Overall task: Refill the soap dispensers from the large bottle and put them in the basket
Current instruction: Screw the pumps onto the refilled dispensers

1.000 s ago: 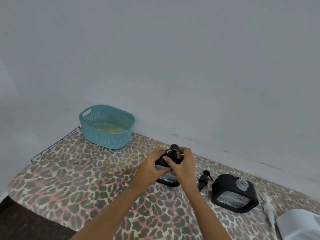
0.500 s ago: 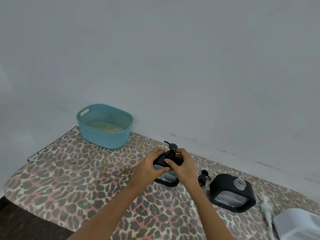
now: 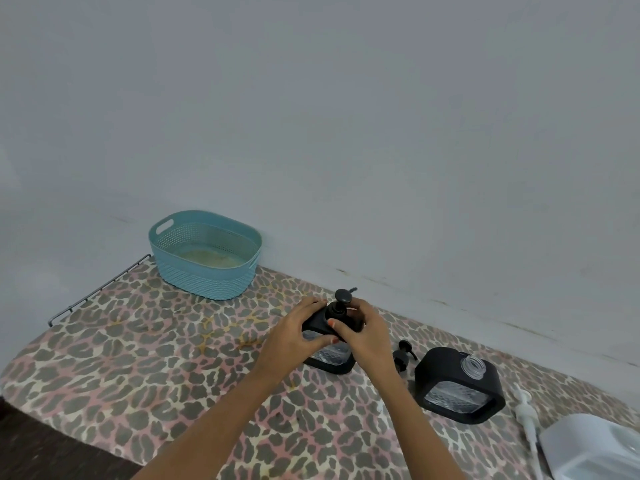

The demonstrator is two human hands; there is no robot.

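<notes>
Dispenser (image 3: 330, 355) upright on surface (image 3: 156, 358), well right of basket (image 3: 207, 271): left hand (image 3: 294, 336) gripping its black shoulder, right hand (image 3: 365, 337) pinching pump collar (image 3: 337, 310). Risks cross-threading if turned crooked, then leaking soap in basket.

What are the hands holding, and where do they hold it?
The left hand grips the soap dispenser around its black upper body. The right hand pinches the pump at its screw collar with its fingers.
</notes>
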